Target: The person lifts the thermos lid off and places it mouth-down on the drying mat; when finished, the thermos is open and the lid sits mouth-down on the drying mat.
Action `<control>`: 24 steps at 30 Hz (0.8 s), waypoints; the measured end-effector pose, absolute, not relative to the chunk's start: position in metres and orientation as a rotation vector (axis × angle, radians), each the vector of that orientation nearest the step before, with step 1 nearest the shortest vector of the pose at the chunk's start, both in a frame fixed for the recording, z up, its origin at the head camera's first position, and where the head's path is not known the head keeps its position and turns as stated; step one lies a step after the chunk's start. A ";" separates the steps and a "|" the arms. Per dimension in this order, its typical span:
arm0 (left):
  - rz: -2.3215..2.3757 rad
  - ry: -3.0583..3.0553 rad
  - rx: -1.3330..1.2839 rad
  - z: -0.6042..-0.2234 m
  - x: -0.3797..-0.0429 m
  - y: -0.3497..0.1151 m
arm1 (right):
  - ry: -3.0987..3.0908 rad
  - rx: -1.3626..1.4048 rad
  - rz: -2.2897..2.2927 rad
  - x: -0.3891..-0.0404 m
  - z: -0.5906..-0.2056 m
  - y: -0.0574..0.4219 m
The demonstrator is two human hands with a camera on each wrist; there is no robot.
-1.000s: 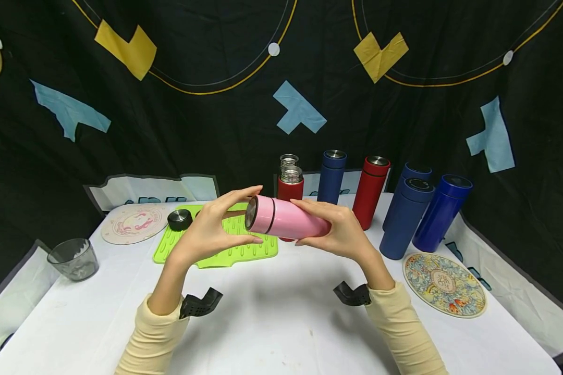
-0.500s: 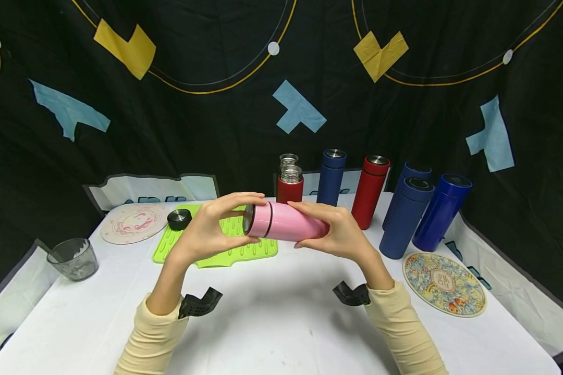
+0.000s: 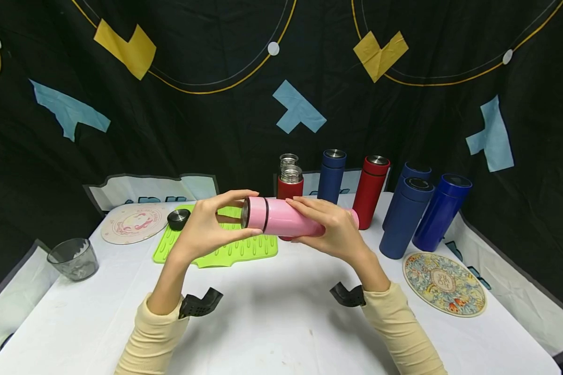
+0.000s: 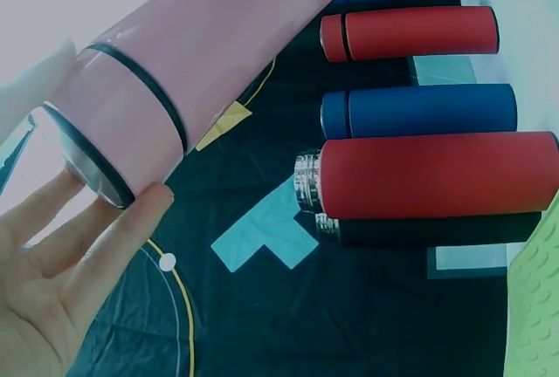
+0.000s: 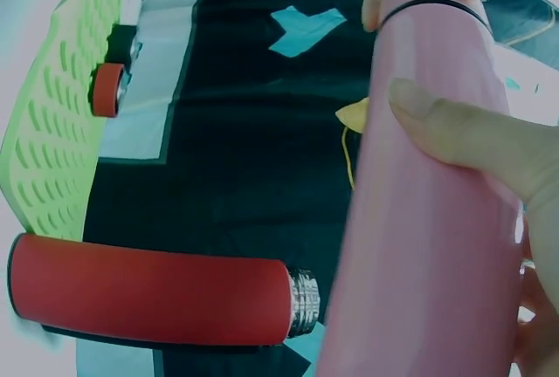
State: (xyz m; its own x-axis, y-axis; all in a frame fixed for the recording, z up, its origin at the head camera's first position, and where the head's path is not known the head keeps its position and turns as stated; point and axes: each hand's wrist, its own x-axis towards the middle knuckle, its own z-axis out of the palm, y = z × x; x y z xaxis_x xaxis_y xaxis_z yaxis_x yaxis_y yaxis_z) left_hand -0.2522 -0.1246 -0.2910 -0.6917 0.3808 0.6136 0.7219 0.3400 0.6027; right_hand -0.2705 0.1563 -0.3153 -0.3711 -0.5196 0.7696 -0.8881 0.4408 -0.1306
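A pink thermos bottle [image 3: 288,217] is held nearly level above the table, its lid end to the left. My left hand [image 3: 202,229] holds the pink lid [image 4: 122,115] between thumb and fingers; a dark ring separates the lid from the body. My right hand [image 3: 335,229] grips the body, the thumb laid along its side in the right wrist view, and the base pokes out to the right of that hand. Behind the pink bottle stands a red bottle [image 5: 157,294] with its steel neck uncovered, a second uncovered neck [image 3: 289,159] behind it.
A green mat [image 3: 236,252] bears a black cap [image 3: 178,220] and a red cap [image 5: 106,89]. Lidded blue bottles [image 3: 405,221] and a red one [image 3: 372,192] stand at right. A glass [image 3: 75,260], a pink-patterned round mat [image 3: 133,224] and a floral round mat [image 3: 444,284] flank them.
The pink bottle has become more level and shifted slightly left. My right hand has moved along it toward the lid, so the base now shows beyond the hand.
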 end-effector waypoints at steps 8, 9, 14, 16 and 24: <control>-1.297 -2.321 -0.863 -0.290 -0.251 -0.124 | -1.991 1.164 0.635 -0.269 -0.315 0.154; -1.292 -2.329 -0.877 -0.291 -0.252 -0.124 | -2.001 1.164 0.646 -0.269 -0.315 0.154; -1.242 -2.311 -1.050 -0.293 -0.255 -0.126 | -2.084 1.201 0.774 -0.270 -0.314 0.161; -1.216 -2.284 -1.143 -0.292 -0.255 -0.127 | -2.121 1.224 0.828 -0.270 -0.313 0.165; -1.179 -2.197 -1.314 -0.292 -0.256 -0.126 | -2.199 1.271 0.975 -0.270 -0.311 0.172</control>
State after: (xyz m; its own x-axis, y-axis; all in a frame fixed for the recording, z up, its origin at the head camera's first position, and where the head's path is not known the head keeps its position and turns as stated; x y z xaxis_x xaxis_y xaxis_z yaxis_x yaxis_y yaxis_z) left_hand -0.2556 -0.1258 -0.2917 -0.5247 0.5756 0.6273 0.8409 0.2357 0.4871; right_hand -0.2696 0.1717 -0.3109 -0.4952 -0.5759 0.6505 -0.8687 0.3366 -0.3634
